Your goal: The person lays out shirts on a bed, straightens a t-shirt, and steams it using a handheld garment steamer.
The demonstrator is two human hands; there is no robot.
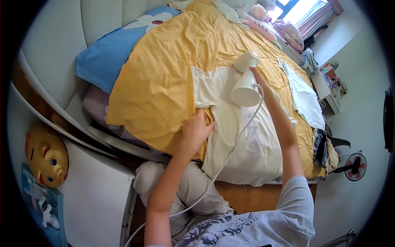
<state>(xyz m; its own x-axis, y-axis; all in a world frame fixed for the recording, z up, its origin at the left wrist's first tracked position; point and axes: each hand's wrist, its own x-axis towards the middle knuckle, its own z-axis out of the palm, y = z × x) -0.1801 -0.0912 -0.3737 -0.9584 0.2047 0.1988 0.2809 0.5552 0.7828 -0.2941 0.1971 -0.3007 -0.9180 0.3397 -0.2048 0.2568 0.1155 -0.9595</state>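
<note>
A cream-white T-shirt (230, 136) lies spread on the yellow cover at the near side of the bed, its lower part hanging over the edge. My left hand (195, 131) is at the shirt's left edge below the sleeve, fingers bent and closed on the cloth there. Over the upper middle of the shirt is a white handheld garment steamer (246, 88), tilted, its cord (234, 150) running down past my legs. My right hand (256, 75) grips the steamer's handle; most of its fingers are hidden behind it.
A yellow cover (164, 70) drapes the bed, with a blue pillow (109, 53) at the left. Another pale garment (302, 96) lies to the right. A white cabinet (92, 189) bearing a golden pig figure (47, 154) stands at the near left; a fan (355, 166) is far right.
</note>
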